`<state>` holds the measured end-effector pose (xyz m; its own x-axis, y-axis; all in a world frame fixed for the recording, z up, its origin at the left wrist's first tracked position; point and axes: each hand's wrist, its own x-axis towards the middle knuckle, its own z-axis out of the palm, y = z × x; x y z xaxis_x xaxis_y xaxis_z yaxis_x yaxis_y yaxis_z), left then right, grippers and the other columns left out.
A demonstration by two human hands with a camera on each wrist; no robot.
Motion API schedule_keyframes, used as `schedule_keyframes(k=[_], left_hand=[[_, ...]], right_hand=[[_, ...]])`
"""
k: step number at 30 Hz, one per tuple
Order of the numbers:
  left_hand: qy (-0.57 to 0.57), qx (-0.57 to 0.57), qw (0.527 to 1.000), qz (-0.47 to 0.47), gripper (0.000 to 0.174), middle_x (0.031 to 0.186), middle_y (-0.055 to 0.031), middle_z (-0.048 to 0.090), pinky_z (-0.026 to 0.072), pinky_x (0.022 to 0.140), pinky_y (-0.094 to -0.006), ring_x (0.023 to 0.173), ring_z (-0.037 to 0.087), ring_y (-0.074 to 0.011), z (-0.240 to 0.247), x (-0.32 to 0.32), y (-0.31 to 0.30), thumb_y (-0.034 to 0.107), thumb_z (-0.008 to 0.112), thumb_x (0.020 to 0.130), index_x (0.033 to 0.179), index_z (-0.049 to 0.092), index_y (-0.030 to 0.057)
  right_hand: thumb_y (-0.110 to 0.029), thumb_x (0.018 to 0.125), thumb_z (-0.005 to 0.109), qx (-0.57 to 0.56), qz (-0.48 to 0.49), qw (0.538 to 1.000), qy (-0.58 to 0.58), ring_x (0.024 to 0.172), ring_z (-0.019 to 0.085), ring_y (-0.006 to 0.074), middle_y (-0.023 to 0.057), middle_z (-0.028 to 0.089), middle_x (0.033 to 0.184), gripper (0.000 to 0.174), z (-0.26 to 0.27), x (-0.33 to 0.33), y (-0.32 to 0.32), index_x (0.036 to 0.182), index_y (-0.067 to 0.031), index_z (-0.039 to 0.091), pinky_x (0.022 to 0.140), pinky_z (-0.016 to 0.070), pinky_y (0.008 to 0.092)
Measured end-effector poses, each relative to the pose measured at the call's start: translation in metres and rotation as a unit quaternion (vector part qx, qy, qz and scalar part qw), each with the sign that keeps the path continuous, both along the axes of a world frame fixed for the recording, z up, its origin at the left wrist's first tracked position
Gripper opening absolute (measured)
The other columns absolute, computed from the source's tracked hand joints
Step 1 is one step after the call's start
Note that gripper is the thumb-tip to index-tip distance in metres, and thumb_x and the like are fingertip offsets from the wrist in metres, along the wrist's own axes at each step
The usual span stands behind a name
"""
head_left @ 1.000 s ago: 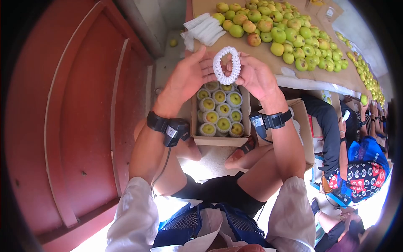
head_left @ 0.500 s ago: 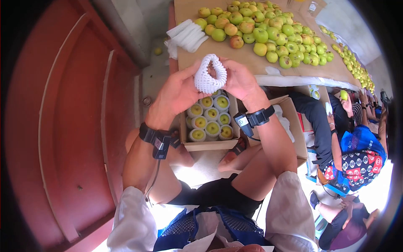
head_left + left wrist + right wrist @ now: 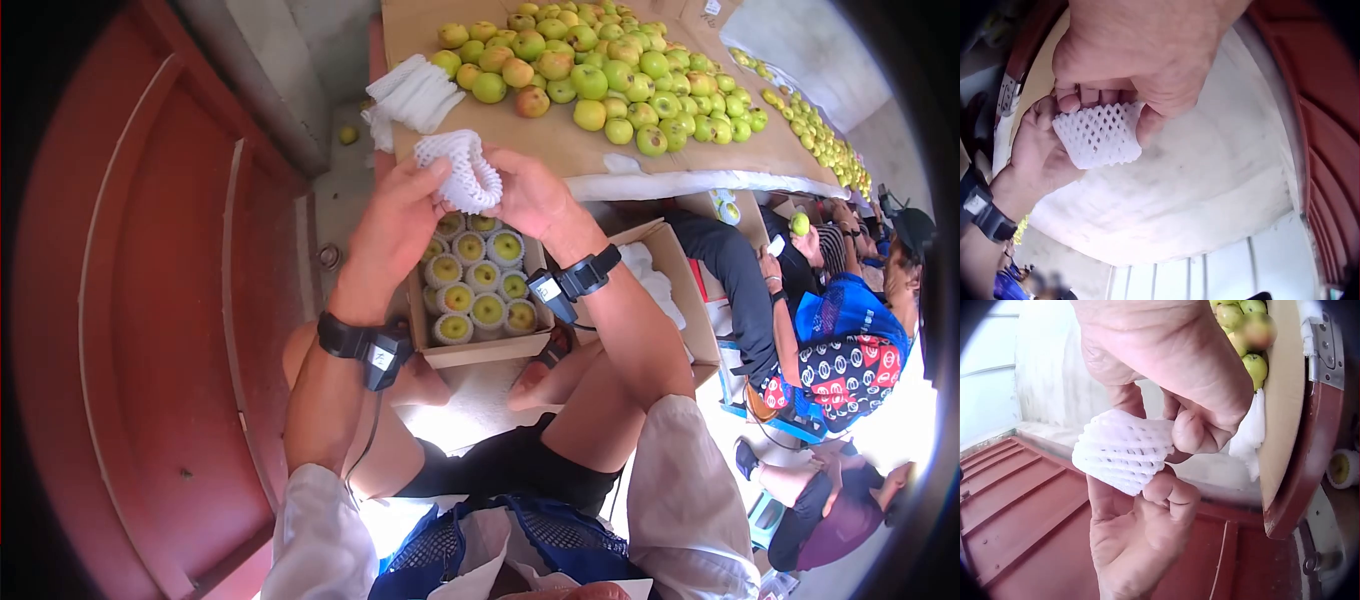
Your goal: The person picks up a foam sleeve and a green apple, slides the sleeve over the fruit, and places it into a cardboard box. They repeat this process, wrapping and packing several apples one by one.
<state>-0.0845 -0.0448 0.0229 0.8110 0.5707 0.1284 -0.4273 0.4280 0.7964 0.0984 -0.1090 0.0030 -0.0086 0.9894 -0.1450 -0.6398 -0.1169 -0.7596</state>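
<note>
A person's left hand (image 3: 398,212) and right hand (image 3: 537,203) pinch a white foam net (image 3: 458,168) — now tilted, more mesh side showing.

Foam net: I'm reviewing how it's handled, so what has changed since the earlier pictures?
The foam net has turned from showing its round opening to showing more of its mesh side. The thumb of the left hand, first clear of it, now lies on it. The right hand still holds it, and the boxed apples stayed put.
</note>
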Motion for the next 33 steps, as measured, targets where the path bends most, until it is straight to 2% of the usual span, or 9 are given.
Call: schedule_keyframes(k=[3, 12, 18, 23, 26, 27, 30, 31, 33], left_hand=[[0.038, 0.063, 0.997, 0.036, 0.043, 0.127, -0.0087, 0.065, 0.0488, 0.098, -0.0398, 0.114, 0.063, -0.0195, -0.001, -0.001, -0.003, 0.025, 0.062, 0.101, 0.137, 0.055, 0.0027], [-0.05, -0.05, 0.993, 0.091, 0.041, 0.129, -0.0078, 0.062, 0.0463, 0.106, -0.0402, 0.12, 0.059, -0.0195, -0.006, -0.001, 0.013, 0.022, 0.061, 0.102, 0.137, 0.054, 0.0009], [-0.067, -0.093, 0.988, 0.105, 0.044, 0.135, -0.0088, 0.059, 0.0437, 0.11, -0.0393, 0.127, 0.056, -0.0207, 0.0, -0.009, 0.014, 0.019, 0.06, 0.102, 0.141, 0.05, -0.0007], [-0.107, -0.113, 0.982, 0.102, 0.042, 0.139, -0.0099, 0.058, 0.0427, 0.112, -0.0389, 0.131, 0.054, -0.0217, 0.008, -0.012, 0.018, 0.018, 0.059, 0.103, 0.139, 0.052, -0.0013], [-0.114, -0.129, 0.979, 0.113, 0.04, 0.136, -0.01, 0.059, 0.0433, 0.111, -0.0384, 0.128, 0.055, -0.0211, 0.014, -0.014, 0.017, 0.017, 0.059, 0.103, 0.138, 0.053, -0.0019], [-0.114, -0.133, 0.977, 0.119, 0.039, 0.134, -0.0099, 0.06, 0.0437, 0.11, -0.0382, 0.127, 0.056, -0.0207, 0.014, -0.014, 0.016, 0.016, 0.058, 0.103, 0.137, 0.054, -0.0022], [-0.116, -0.123, 0.979, 0.118, 0.037, 0.126, -0.0094, 0.062, 0.046, 0.106, -0.0371, 0.117, 0.06, -0.019, 0.012, -0.016, 0.018, 0.015, 0.058, 0.103, 0.135, 0.055, -0.0027], [-0.111, -0.119, 0.979, 0.122, 0.039, 0.131, -0.0102, 0.06, 0.0444, 0.108, -0.0383, 0.121, 0.058, -0.02, 0.01, -0.016, 0.018, 0.016, 0.058, 0.103, 0.137, 0.052, -0.0032], [-0.101, -0.11, 0.98, 0.13, 0.046, 0.139, -0.0119, 0.056, 0.0412, 0.112, -0.0406, 0.128, 0.054, -0.0219, 0.009, -0.016, 0.019, 0.016, 0.059, 0.103, 0.142, 0.046, -0.0041]], right_hand=[[-0.021, 0.097, 0.057, 0.0, 0.003, 1.0, 0.006, 0.079, 0.058, 0.0097, 0.0002, 0.065, 0.096, 0.018, -0.002, -0.002, -0.003, 0.109, -0.0091, 0.062, 0.052, 0.037, 0.024], [-0.023, 0.095, 0.064, -0.001, -0.019, 0.999, -0.046, 0.083, 0.062, 0.0131, 0.0029, 0.066, 0.096, 0.023, -0.011, 0.013, 0.0, 0.112, -0.0088, 0.063, 0.06, 0.0395, 0.0249], [-0.018, 0.094, 0.062, -0.055, -0.129, 0.98, -0.143, 0.085, 0.063, 0.013, 0.0036, 0.066, 0.095, 0.029, -0.019, 0.054, -0.002, 0.121, -0.007, 0.059, 0.062, 0.0395, 0.0241], [-0.017, 0.09, 0.063, -0.063, -0.205, 0.937, -0.275, 0.077, 0.067, 0.0157, 0.0074, 0.07, 0.093, 0.031, -0.015, 0.1, -0.001, 0.118, -0.0041, 0.06, 0.056, 0.0404, 0.0269], [-0.027, 0.088, 0.069, -0.081, -0.254, 0.84, -0.473, 0.081, 0.066, 0.0129, 0.0047, 0.07, 0.098, 0.045, 0.001, 0.123, -0.005, 0.125, -0.0034, 0.059, 0.059, 0.0402, 0.024], [-0.035, 0.084, 0.076, -0.137, -0.284, 0.784, -0.534, 0.089, 0.069, 0.0204, 0.0112, 0.07, 0.104, 0.059, -0.008, 0.149, 0.006, 0.131, -0.0038, 0.058, 0.068, 0.0498, 0.0316], [-0.035, 0.081, 0.08, -0.149, -0.361, 0.502, -0.772, 0.106, 0.065, 0.0352, 0.0242, 0.061, 0.123, 0.066, 0.005, 0.17, 0.011, 0.136, -0.0092, 0.054, 0.091, 0.053, 0.0454], [-0.042, 0.077, 0.083, -0.197, -0.336, 0.54, -0.746, 0.128, 0.051, 0.0438, 0.0298, 0.044, 0.142, 0.079, 0.014, 0.176, 0.012, 0.144, -0.0188, 0.049, 0.103, 0.046, 0.0521], [-0.044, 0.075, 0.084, -0.138, -0.336, 0.517, -0.775, 0.134, 0.043, 0.048, 0.0307, 0.037, 0.147, 0.085, 0.013, 0.191, 0.019, 0.148, -0.0226, 0.046, 0.106, 0.0433, 0.0557]])
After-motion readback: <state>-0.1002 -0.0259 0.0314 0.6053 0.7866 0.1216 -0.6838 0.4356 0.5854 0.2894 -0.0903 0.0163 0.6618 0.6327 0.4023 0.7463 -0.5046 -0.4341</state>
